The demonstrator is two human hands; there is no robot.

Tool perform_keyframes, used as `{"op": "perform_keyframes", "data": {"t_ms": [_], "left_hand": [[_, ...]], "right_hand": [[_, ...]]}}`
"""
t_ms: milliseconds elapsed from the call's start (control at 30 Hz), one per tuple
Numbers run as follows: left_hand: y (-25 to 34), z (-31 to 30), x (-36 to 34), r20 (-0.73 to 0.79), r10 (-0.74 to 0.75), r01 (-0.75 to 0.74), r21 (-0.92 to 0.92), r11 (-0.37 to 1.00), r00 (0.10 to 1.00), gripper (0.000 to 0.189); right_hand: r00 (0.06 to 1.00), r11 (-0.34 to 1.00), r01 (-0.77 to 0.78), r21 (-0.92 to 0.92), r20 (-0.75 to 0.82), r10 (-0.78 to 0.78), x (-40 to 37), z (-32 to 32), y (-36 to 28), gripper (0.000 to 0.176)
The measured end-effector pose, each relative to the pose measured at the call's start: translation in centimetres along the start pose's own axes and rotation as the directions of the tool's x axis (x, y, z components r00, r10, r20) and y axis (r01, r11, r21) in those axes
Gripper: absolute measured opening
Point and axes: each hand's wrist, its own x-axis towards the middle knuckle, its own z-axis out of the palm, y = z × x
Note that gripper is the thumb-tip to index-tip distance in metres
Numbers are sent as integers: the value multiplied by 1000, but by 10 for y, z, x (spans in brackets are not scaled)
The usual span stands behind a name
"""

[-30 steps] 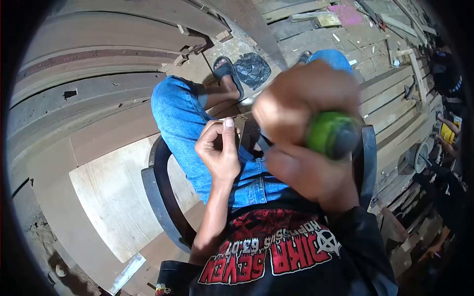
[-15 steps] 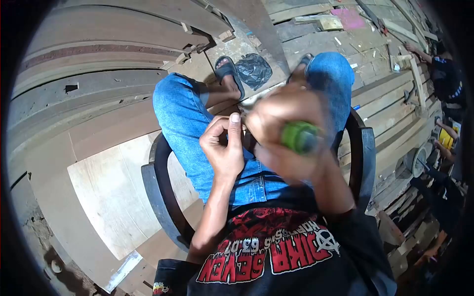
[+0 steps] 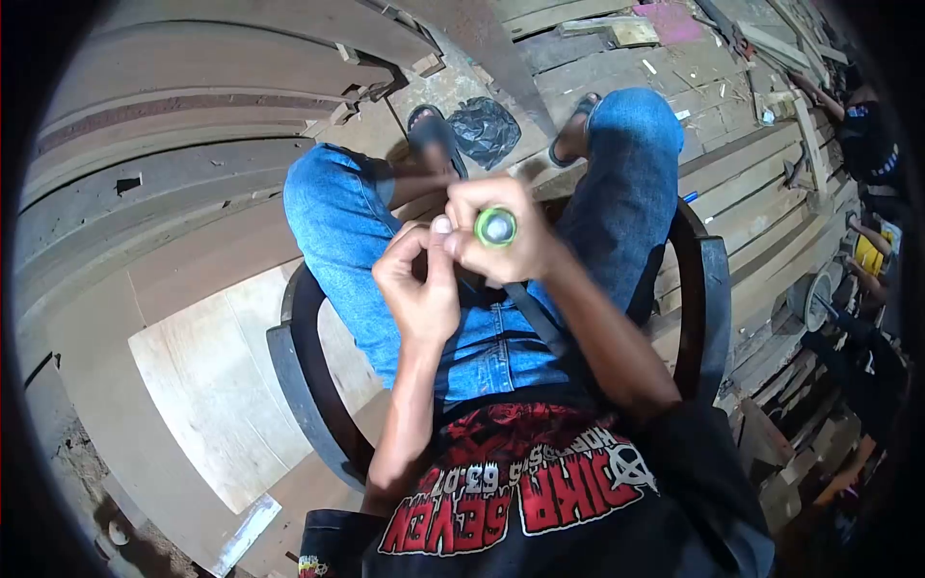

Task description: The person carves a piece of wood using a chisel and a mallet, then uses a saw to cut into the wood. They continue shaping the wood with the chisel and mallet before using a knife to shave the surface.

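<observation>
My right hand [image 3: 525,241] is wrapped around a green-handled tool [image 3: 496,227]. The round butt end with a pale centre points up at me, and the far end is hidden below the fist. Right beside it, my left hand [image 3: 424,284] is closed in a pinch, thumb against the curled fingers. Whatever lies between those fingertips is hidden or too small to make out. Both hands meet above my lap, over the blue jeans [image 3: 337,212], with the right thumb close to or touching the left fingertips.
I sit within a dark curved chair frame [image 3: 301,371]. A black plastic bag [image 3: 485,131] lies between my sandalled feet. Large wooden panels [image 3: 193,193] stand at left, beside a pale board [image 3: 207,385]. Planks [image 3: 742,222] cover the right side, where other people [image 3: 872,144] are at work.
My right hand has come left and up to my left hand, and its motion blur is gone. The green handle now shows end-on. My left hand keeps its pinch.
</observation>
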Motion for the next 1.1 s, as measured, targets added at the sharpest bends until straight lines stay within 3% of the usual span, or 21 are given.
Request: {"op": "perform_keyframes", "data": {"t_ms": [67,133,200,267,367,433,467,533,600,700,733,767,833,867,933,967,1000,1033,1100], "left_hand": [[-8,-3,0,-33,3,-6,-81,997,999,33],[2,-11,0,-48,-110,108,-31,994,993,36],[-1,-11,1,-38,-66,66,-7,998,997,38],[0,-6,-3,-38,-84,83,-22,996,996,38],[-3,-3,-5,-33,-67,65,-59,996,997,37],[-2,-4,-6,-18,-51,51,-38,998,999,35],[-1,-3,-7,-5,-13,13,-6,1000,1000,34],[3,0,-11,38,64,-67,78,995,997,31],[0,-2,-10,64,37,-40,39,998,997,30],[0,-14,-6,104,19,-23,36,999,994,31],[0,-15,-6,105,16,-17,12,1000,994,30],[-1,-14,-7,113,3,-1,-13,1000,994,29],[5,-11,-7,135,33,-36,18,999,990,26],[7,-10,-5,171,39,-42,19,999,985,25],[10,-8,-5,129,79,-85,41,996,988,25],[2,-13,-6,137,40,-49,65,997,990,26],[3,-13,-8,109,-22,18,39,999,994,28],[3,-12,-7,99,-18,17,17,1000,995,29],[3,-14,-10,102,-10,10,-2,1000,995,29]], "right_hand": [[998,998,34,61,43,-37,-7,0,21,33],[1000,980,6,201,-9,-5,3,-8,-22,32],[991,991,126,-41,47,-124,14,-21,-67,31],[995,988,97,118,-25,-95,13,-19,-108,31],[971,970,241,44,-7,-241,9,-16,-92,30],[983,983,182,-23,5,-182,-6,-8,-22,30],[999,999,40,-13,-15,-40,-15,-2,12,31],[997,993,62,102,-47,-58,-6,-6,4,33],[995,980,87,182,-66,-76,-7,-11,-14,34],[980,973,192,129,-67,-185,5,-24,-68,39],[986,971,160,180,-66,-151,4,-24,-78,41],[971,966,235,112,-61,-229,5,-21,-65,40],[1000,969,-1,248,23,-5,-8,-11,-11,27],[993,996,-93,2,75,92,-19,-8,23,27],[989,998,-62,13,136,60,-16,-13,22,27],[987,987,163,7,6,-163,-5,-12,14,30],[991,982,127,138,-57,-120,-3,-16,-1,33],[981,959,192,208,-28,-191,3,-23,-25,38],[983,959,186,214,-46,-180,9,-30,-67,31]]}}
